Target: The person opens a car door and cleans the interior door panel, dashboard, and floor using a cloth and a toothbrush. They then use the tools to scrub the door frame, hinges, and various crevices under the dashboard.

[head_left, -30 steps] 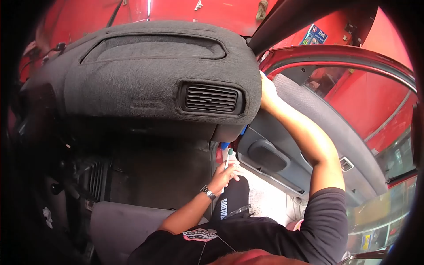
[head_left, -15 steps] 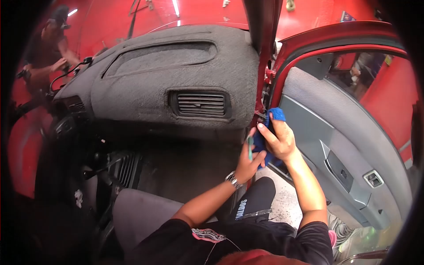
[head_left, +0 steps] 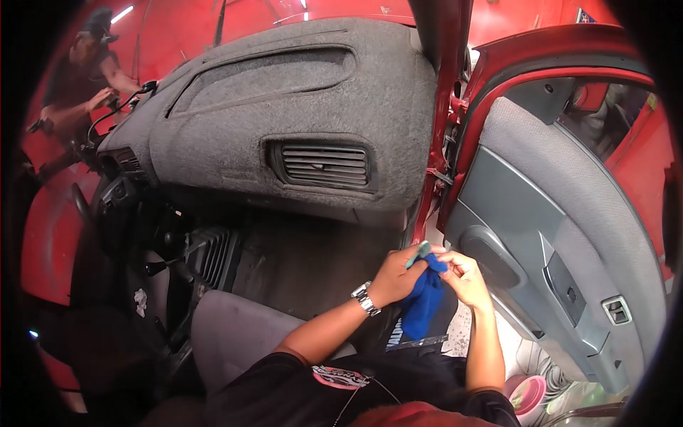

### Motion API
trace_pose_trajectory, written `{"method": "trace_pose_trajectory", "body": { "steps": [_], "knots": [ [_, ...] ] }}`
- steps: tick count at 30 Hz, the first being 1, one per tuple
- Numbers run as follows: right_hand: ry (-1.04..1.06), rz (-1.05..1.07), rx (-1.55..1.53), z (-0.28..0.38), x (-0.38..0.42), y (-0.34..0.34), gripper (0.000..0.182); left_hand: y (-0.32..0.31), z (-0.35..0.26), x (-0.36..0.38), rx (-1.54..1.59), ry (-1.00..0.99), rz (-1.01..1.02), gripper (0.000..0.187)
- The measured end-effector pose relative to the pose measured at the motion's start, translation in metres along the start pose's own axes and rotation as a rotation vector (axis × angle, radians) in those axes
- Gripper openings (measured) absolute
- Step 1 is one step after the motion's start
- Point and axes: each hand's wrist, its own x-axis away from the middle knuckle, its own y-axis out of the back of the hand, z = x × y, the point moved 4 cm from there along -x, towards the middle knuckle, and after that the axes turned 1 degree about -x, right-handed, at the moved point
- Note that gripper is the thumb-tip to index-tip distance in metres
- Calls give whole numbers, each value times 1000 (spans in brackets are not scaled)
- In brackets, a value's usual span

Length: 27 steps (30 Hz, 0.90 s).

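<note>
My left hand (head_left: 400,276), with a metal watch on its wrist, is closed around a small teal-green tool (head_left: 420,253) whose kind I cannot make out. The same hand also grips a blue cloth (head_left: 425,302), which hangs down over my leg. Beside it my right hand (head_left: 466,280) pinches the bunched top of the cloth between fingers and thumb. Both hands are in front of the car's door opening, between the grey fuzzy dashboard (head_left: 299,114) and the open door (head_left: 512,192).
The red door pillar (head_left: 432,206) and door hinges stand just beyond my hands. A gear lever (head_left: 155,268) and grey seat (head_left: 238,327) lie left. A pink bucket (head_left: 528,393) sits low right. Another person (head_left: 82,78) is at the far left.
Both hands have come down and back from the door pillar, bringing the blue cloth along. The cloth now hangs between them, and the right hand pinches its top.
</note>
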Motion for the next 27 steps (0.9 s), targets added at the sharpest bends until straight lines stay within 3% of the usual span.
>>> {"method": "trace_pose_trajectory", "body": {
  "steps": [2, 4, 6, 8, 10, 12, 14, 16, 21, 23, 24, 27],
  "knots": [
    [-135, 194, 88, 23, -2, -5, 8, 14, -3, 4, 80, 36, -55, 30],
    [-56, 53, 103, 37, -6, -10, 20, 20, 8, 9, 97, 0, -119, 31],
    [264, -151, -315, 44, -21, -8, 28, 28, 20, 17, 18, 126, -247, 36],
    [400, -253, -460, 83, -44, -22, 36, 28, 35, 20, -35, 65, -271, 41],
    [442, -406, -439, 131, -71, -43, 34, 29, 43, 23, -46, 27, -367, 39],
    [428, -554, -215, 167, -98, -45, 30, 26, 43, 22, -18, 3, -319, 37],
    [486, -702, -182, 185, -130, -44, 26, 21, 46, 22, 12, -22, -273, 35],
    [469, -703, -449, 179, -161, -40, 23, 14, 62, 25, 245, 84, -256, 31],
    [550, -947, -80, 204, -208, -32, 18, 16, 79, 20, 257, 174, -232, 28],
    [667, -1042, 257, 197, -235, -9, 23, 17, 82, 19, 258, 201, -225, 28],
    [786, -1113, 270, 194, -239, -14, 29, 18, 84, 19, 282, 205, -232, 28],
    [798, -1072, 399, 197, -231, -21, 35, 17, 83, 19, 299, 216, -211, 28]
  ]
}}
